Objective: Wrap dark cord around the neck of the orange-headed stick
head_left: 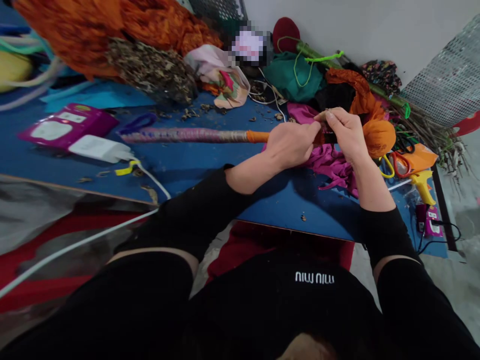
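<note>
A long stick (202,135) wrapped in purple, grey and orange cloth lies sideways over the blue table. My left hand (288,145) is closed around it near the orange-wrapped part, thumb and forefinger pressed together. Beside it, my right hand (348,132) pinches at the stick's right end; what sits between its fingertips is too small to make out. Magenta cloth strips (333,165) lie under and in front of the hands. An orange cloth ball (378,138) touches or nearly touches my right wrist.
Orange fabric (150,25) and dry leaves (150,70) are heaped at the back left. A purple power strip (88,125) with a white plug (99,148) sits at left. Scissors (401,165) and a yellow glue gun (423,185) lie at right, by the twigs (431,125).
</note>
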A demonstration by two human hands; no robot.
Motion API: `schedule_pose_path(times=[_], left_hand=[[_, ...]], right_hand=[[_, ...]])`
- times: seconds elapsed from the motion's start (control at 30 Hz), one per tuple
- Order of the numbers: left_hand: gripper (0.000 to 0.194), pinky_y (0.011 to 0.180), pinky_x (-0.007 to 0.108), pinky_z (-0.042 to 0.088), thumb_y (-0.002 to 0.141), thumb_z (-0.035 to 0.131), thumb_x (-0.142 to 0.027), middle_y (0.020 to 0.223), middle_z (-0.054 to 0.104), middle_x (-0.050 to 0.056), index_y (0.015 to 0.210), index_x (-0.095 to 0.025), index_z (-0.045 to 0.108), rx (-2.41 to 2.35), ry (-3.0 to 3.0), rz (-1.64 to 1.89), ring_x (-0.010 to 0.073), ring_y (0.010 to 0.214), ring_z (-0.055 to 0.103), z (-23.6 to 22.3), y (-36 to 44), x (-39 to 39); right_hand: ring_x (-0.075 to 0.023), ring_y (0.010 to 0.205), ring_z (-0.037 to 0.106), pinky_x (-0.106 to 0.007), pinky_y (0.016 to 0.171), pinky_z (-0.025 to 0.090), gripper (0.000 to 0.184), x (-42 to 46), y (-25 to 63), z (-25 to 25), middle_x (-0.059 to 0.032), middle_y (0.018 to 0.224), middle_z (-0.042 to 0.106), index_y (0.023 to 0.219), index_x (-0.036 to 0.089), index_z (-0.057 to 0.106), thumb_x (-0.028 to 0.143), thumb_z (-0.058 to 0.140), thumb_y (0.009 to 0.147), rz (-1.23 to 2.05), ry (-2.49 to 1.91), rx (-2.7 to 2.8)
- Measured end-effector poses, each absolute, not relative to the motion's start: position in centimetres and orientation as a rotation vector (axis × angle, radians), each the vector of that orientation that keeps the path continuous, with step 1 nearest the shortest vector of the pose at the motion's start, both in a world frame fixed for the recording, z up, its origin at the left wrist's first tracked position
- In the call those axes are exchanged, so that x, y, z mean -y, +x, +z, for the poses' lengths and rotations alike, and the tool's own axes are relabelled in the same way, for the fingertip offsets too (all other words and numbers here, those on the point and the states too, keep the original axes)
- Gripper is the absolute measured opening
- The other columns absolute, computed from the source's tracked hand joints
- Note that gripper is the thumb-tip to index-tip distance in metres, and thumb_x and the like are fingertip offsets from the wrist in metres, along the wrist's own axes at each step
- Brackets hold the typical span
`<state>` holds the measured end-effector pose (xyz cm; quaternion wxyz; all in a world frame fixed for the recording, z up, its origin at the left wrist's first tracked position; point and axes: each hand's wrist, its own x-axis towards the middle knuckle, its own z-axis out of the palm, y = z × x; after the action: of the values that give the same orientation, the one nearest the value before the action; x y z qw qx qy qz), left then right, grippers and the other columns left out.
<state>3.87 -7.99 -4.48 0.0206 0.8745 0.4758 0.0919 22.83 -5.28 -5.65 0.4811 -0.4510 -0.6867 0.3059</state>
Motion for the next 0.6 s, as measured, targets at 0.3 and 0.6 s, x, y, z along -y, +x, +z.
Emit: schedule_pose_path(times=[0.3, 0.6], left_hand=[[0.054, 0.076, 0.042, 0.050, 0.106, 0.039, -0.021, 0.119, 0.081, 0.020, 0.154, -0.017, 0.065, -1.394, 2.821, 0.314, 0.0383, 0.108, 0.079, -4.7, 4.0, 8.2], [0.048, 0.090, 0.043, 0.053, 0.101, 0.055, -0.035, 0.124, 0.083, 0.013, 0.145, -0.023, 0.073, -1.435, 2.604, 0.489, 0.0370, 0.113, 0.077, -4.5, 2.1, 6.4]], right_hand=[[-0.0171, 0.099, 0.077, -0.034, 0.099, 0.065, 0.036, 5.1, 22.8, -5.8, -0.0015, 0.097, 0.081, 0.081, 0.021, 0.082, 0.053, 0.080, 0.098, 0.794, -1.126, 1.651], [0.0002, 0.042, 0.053, -0.023, 0.044, 0.033, 0.030, 6.2, 27.7, -1.2, 0.0025, 0.060, 0.070, 0.073, 0.018, 0.076, 0.035, 0.079, 0.097, 0.913, -1.119, 1.550]])
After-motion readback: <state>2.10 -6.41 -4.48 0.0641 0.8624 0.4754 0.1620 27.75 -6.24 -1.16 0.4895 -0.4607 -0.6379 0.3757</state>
